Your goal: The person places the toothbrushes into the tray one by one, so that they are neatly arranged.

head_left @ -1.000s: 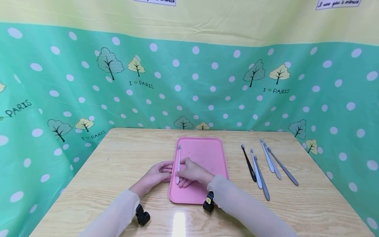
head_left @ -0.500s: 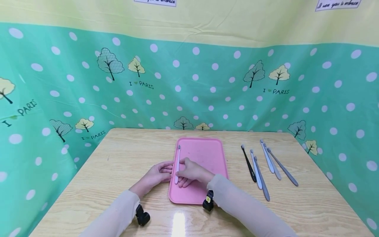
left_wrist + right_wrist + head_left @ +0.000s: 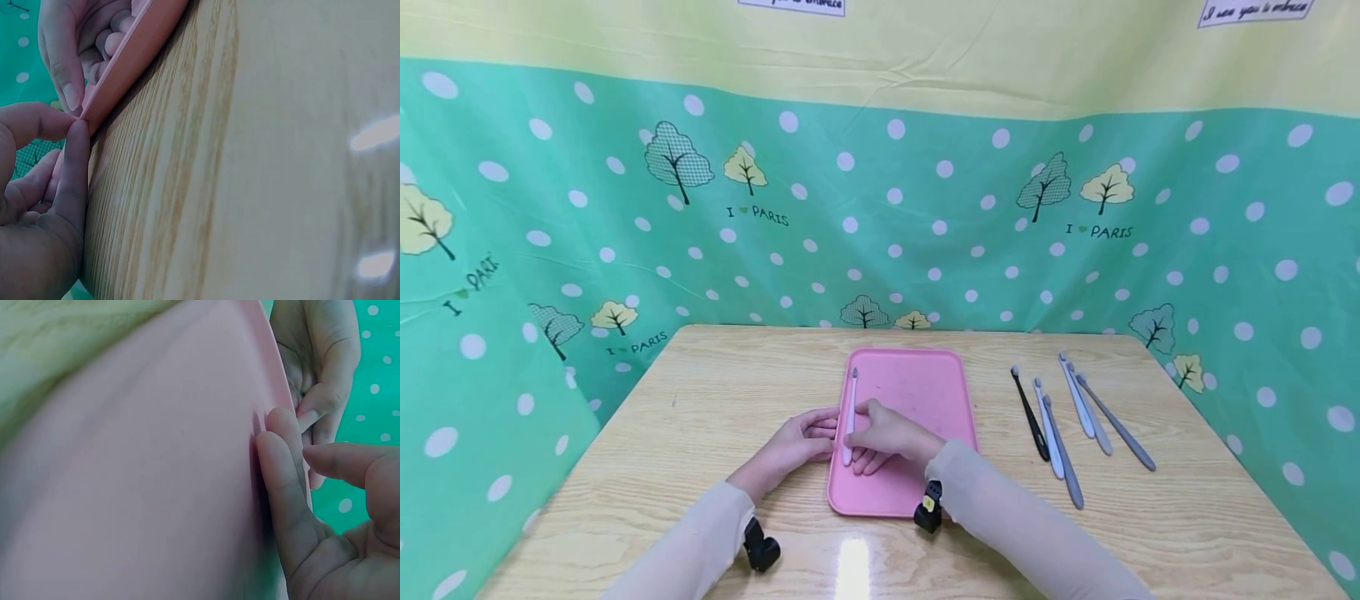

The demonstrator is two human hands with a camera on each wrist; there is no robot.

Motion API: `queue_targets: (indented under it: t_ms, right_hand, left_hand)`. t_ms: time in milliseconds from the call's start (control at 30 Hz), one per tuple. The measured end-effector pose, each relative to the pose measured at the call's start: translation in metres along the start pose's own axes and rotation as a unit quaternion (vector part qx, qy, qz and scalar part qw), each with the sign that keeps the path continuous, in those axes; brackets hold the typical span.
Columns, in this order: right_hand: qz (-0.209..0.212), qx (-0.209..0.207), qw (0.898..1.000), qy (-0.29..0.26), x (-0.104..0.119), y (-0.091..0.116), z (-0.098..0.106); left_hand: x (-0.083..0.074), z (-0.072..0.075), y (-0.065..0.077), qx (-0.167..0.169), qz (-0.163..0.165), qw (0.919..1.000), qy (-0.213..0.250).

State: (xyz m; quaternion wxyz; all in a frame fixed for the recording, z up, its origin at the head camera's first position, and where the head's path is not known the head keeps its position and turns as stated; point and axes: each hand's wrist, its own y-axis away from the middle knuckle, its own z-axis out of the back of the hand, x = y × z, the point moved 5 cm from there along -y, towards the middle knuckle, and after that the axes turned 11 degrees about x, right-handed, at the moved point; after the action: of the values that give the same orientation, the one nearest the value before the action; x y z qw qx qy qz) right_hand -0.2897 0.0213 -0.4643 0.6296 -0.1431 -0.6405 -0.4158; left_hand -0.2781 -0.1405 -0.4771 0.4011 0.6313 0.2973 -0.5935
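Note:
On the pink tray [image 3: 917, 387] a white toothbrush [image 3: 852, 410] lies along the left rim, its dark-bristled head pointing away from me. My right hand [image 3: 891, 435] reaches over the tray and holds the toothbrush handle, with the thumb across it and the other fingers curled beside it. At the tray's left edge my left hand [image 3: 797, 442] pinches the rim. In the left wrist view, the left thumb and index finger [image 3: 76, 147] meet at the rim. The right fingers [image 3: 278, 462] touch the tray floor in the right wrist view, where the toothbrush is hard to make out.
Several toothbrushes lie right of the tray on the wooden table [image 3: 737, 367]: a black toothbrush [image 3: 1028, 412], a light blue one [image 3: 1048, 429] and grey ones, such as the grey toothbrush [image 3: 1116, 422] furthest right. A green dotted cloth [image 3: 880, 208] hangs behind.
The near end of the white toothbrush has shifted very slightly left. Both hands and the tray stay in place. The cloth at the far left has moved.

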Motion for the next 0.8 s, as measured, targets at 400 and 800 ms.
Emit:
queue_targets:
  t_ms: [400,800]
  right_hand:
    - [-0.004,0.008,0.999,0.034,0.004,0.011,0.002]
    - [0.0,0.007,0.997,0.083,0.006,0.03,0.014]
  left_hand:
    - [-0.002,-0.001,0.002,0.003,-0.004,1.0,0.0]
    - [-0.002,-0.002,0.002,-0.006,0.003,1.0,-0.002]
